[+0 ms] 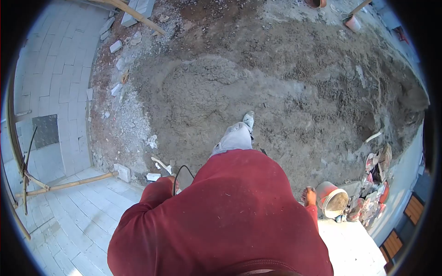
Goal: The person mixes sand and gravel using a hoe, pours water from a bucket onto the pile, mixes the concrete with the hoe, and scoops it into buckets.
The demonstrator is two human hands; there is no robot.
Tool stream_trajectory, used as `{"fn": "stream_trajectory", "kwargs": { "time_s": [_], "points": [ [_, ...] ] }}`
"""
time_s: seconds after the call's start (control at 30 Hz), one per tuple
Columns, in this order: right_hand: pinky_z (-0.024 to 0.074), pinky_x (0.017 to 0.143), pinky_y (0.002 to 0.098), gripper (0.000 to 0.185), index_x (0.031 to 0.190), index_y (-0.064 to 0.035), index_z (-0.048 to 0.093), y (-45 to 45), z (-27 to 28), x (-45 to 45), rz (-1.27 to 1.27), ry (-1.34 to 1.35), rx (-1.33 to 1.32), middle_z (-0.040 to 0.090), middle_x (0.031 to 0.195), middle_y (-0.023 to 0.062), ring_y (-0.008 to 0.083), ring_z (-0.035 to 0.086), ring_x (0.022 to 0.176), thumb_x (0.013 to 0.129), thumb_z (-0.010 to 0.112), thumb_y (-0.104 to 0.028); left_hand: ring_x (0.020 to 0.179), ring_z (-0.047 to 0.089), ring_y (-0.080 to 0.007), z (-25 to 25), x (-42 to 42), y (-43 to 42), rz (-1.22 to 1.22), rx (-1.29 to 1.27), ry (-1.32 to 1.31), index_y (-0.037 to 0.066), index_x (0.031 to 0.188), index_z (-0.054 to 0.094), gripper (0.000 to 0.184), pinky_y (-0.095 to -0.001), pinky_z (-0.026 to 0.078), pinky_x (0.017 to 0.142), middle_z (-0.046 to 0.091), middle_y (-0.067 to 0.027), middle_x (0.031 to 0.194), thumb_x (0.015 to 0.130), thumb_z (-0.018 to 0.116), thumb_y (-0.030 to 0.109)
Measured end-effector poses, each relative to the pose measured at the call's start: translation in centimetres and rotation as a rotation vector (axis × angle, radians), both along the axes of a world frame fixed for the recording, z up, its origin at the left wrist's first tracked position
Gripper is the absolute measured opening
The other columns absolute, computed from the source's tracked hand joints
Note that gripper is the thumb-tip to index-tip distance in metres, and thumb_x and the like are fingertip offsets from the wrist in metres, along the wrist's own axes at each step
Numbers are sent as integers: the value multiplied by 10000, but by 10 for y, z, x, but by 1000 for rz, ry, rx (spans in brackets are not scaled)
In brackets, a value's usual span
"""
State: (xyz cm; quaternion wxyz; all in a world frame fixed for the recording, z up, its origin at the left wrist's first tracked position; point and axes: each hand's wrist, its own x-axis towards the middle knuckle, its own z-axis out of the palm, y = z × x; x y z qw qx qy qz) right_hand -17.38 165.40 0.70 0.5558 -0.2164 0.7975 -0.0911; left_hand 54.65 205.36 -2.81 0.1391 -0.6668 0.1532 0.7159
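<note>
At the right edge of my red shirt, my right hand [310, 196] shows with its fingers curled in; what they hold, if anything, cannot be made out. Just to the right of it is a tilted bucket [334, 203] with grey material inside. My left hand [177, 185] is mostly hidden beside the shirt's left edge, and its fingers cannot be made out. A thin black loop [185, 166] arches up next to it. One shoe [248, 119], smeared grey, stands ahead of me on wet grey mortar [202, 87].
White blocks [122, 172] and rubble [133, 115] lie along the left. Bamboo poles [69, 186] cross near a block wall [55, 78]. Crumpled sacks [375, 184] are piled at right. Another bucket [353, 23] stands at the upper right.
</note>
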Motion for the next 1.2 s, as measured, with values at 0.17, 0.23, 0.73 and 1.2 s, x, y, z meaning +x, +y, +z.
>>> {"fn": "stream_trajectory", "kwargs": {
  "time_s": [0.17,0.23,0.73,1.2],
  "points": [
    [465,511,346,197,1015,-124,583,-112,13,50,217,-56,-9,612,825,46,173,595,595,905,613,-284,686,652,-249,-17,-16,-114,327,5,-3,55,801,670,137,-403,518,621,660,-76,737,822,646,188],
    [472,518,354,198,1020,-122,592,-144,9,63,231,-63,-31,616,819,42,180,599,601,909,609,-284,672,646,-252,-29,-7,-181,424,-28,-4,57,801,660,131,-405,517,609,652,-81,726,820,645,185],
    [480,482,391,91,926,-99,597,-302,-110,30,-300,-5,168,576,693,66,216,578,541,906,577,-186,543,573,-244,-61,48,-779,558,-195,-102,52,940,557,147,-394,505,517,576,-77,661,854,635,142],
    [487,521,311,137,969,-121,591,-828,-38,54,-56,-124,-300,598,766,28,148,592,600,912,593,-245,532,580,-301,-46,36,-1255,143,5,-115,20,913,555,122,-456,495,511,572,-121,651,900,602,131]
  ]
}}
